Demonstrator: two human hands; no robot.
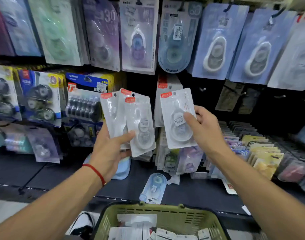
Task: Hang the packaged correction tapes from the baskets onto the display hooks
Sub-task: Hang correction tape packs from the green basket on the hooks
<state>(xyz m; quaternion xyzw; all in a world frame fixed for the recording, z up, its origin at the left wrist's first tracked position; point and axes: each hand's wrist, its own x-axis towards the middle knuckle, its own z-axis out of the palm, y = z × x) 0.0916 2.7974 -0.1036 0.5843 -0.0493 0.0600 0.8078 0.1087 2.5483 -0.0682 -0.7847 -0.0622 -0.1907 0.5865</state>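
The left hand [108, 149] holds a small fan of white correction tape packs [131, 118], its grip pinching them near their lower ends, thumb across the front of the nearest pack. The packs stand roughly upright, long axes running up and down with a slight lean to the left at the top, red labels and hang holes uppermost. The right hand [205, 129] holds a single white pack [178, 118] just to the right of the fan, apart from it; the thumb presses on the price sticker at the front and the fingers wrap the right edge, so the grip is pinching that pack. It too stands upright with its hang hole at the top, tilted a little left. Both lots are raised in front of the display wall [141, 80], between the upper row of hanging blister packs [137, 37] and the dark shelf [191, 191]. Near the bottom, a green basket [165, 215] holds more white packs. A red string [94, 170] circles the left wrist
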